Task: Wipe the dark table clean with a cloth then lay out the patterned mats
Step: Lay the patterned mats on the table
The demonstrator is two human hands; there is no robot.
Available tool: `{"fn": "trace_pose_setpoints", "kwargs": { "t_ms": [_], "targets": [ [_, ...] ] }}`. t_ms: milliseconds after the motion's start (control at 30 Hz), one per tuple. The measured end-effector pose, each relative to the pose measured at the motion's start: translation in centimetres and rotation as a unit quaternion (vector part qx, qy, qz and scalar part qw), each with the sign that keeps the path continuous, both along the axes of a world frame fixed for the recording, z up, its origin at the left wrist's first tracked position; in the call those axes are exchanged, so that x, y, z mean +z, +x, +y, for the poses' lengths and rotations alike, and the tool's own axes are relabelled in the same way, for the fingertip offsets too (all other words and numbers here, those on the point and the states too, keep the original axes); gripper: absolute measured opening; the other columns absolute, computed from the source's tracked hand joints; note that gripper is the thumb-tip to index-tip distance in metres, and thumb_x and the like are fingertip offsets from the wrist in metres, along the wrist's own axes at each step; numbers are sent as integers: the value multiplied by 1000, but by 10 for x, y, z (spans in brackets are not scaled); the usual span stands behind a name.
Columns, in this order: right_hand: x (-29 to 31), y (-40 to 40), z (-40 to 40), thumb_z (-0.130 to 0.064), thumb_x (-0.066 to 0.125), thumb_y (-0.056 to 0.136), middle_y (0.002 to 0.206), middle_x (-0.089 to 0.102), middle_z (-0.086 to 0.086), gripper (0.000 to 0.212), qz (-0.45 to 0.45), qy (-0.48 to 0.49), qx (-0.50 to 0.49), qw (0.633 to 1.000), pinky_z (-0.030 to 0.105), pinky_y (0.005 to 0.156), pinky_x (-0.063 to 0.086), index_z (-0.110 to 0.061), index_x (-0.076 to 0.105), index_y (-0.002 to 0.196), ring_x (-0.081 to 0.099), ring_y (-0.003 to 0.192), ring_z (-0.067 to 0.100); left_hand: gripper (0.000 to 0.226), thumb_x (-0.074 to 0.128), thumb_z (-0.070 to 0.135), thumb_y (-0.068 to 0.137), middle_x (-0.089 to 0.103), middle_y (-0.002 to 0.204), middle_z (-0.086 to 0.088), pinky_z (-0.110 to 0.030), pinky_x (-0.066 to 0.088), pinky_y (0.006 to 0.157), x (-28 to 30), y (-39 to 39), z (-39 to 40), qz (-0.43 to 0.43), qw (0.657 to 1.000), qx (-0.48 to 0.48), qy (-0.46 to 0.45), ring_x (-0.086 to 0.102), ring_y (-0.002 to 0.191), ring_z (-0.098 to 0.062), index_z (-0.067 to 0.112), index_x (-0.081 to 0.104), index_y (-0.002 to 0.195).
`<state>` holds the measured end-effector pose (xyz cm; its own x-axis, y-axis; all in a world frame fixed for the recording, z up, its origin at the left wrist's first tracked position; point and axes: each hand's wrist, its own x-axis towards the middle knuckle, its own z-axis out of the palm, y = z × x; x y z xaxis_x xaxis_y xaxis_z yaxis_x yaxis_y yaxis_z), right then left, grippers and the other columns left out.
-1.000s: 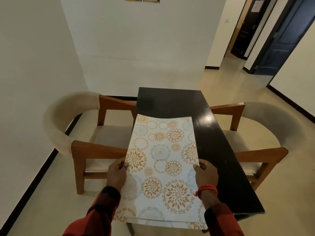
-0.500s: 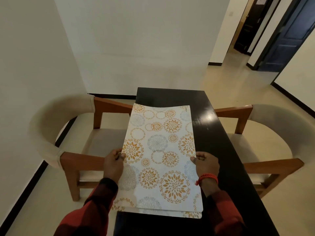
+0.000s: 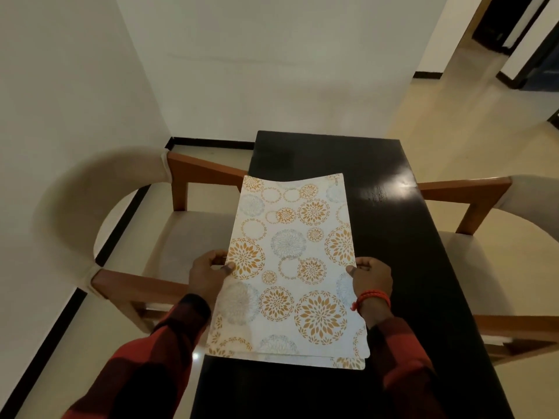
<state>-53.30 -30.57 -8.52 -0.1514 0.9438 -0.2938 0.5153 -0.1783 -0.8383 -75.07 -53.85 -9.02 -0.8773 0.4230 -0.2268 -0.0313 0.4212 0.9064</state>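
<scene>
A stack of white mats [image 3: 292, 267] with orange and grey flower circles hangs over the dark table [image 3: 402, 246], its far edge curving up. My left hand [image 3: 208, 273] pinches the stack's left edge, thumb on top. My right hand [image 3: 370, 278], with a red wristband, grips the right edge. At the near edge, lower mats peek out beneath the top one. No cloth is in view.
A beige-cushioned wooden chair [image 3: 127, 237] stands left of the table, and a matching chair [image 3: 508, 255] stands right. White walls close in behind and to the left. A hallway with dark doors [image 3: 532, 55] opens at the back right.
I have come closer and now look more steeply down on the table. The mats have moved further over the tabletop, with both hands keeping their hold on the side edges.
</scene>
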Motion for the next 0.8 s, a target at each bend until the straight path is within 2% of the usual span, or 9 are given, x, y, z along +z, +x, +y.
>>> {"fn": "trace_pose_setpoints", "kwargs": {
  "t_ms": [100, 200, 267, 400, 533, 667, 800],
  "targets": [
    [-14, -2, 13, 0, 72, 86, 92, 70, 7, 15, -19, -8, 0, 1000, 36, 82, 53, -7, 70, 100, 67, 92, 26, 20, 78, -1, 82, 73, 93, 1, -19, 56, 73, -19, -4, 11, -16, 1000, -13, -19, 69, 88, -15, 9, 75, 99],
    [-25, -7, 24, -1, 73, 85, 96, 71, 7, 16, -52, -14, 5, 999, 39, 86, 54, -9, 71, 99, 66, 95, 26, 25, 80, -4, 78, 76, 96, -9, -42, 59, 89, -33, -12, 23, -73, 997, -11, -20, 73, 93, -27, 6, 75, 100],
    [-31, -11, 31, -1, 73, 85, 101, 72, 8, 17, -70, -14, 9, 997, 37, 84, 53, -8, 72, 101, 66, 95, 25, 25, 80, -4, 78, 77, 96, -9, -47, 58, 90, -40, -18, 30, -88, 996, -13, -32, 73, 93, -27, 6, 76, 100],
    [-40, -33, 48, -3, 74, 85, 104, 72, 8, 18, -85, -11, 33, 996, 39, 86, 54, -10, 72, 101, 65, 95, 24, 24, 80, -2, 80, 76, 95, -9, -47, 58, 91, -50, -39, 44, -81, 995, -21, -53, 73, 91, -26, 5, 76, 102],
    [-49, -60, 64, -3, 78, 82, 102, 71, 9, 21, -75, -4, 40, 996, 41, 89, 55, -8, 72, 101, 66, 95, 25, 21, 81, -1, 79, 73, 83, -1, -40, 59, 87, -55, -69, 58, -44, 997, -15, -65, 68, 77, -15, 10, 74, 95],
    [-64, -85, 77, -4, 80, 80, 100, 70, 6, 22, -77, -6, 45, 996, 37, 87, 54, -10, 72, 100, 65, 94, 24, 26, 81, -1, 79, 76, 95, -11, -42, 59, 87, -67, -101, 72, -44, 996, -25, -75, 72, 93, -29, 4, 75, 104],
    [-82, -106, 87, -4, 80, 80, 97, 70, 5, 21, -78, -7, 44, 996, 33, 82, 52, -13, 70, 97, 66, 94, 23, 26, 81, 0, 80, 76, 96, -10, -42, 59, 89, -84, -119, 83, -42, 995, -24, -88, 73, 93, -27, 5, 76, 105]
  ]
}}
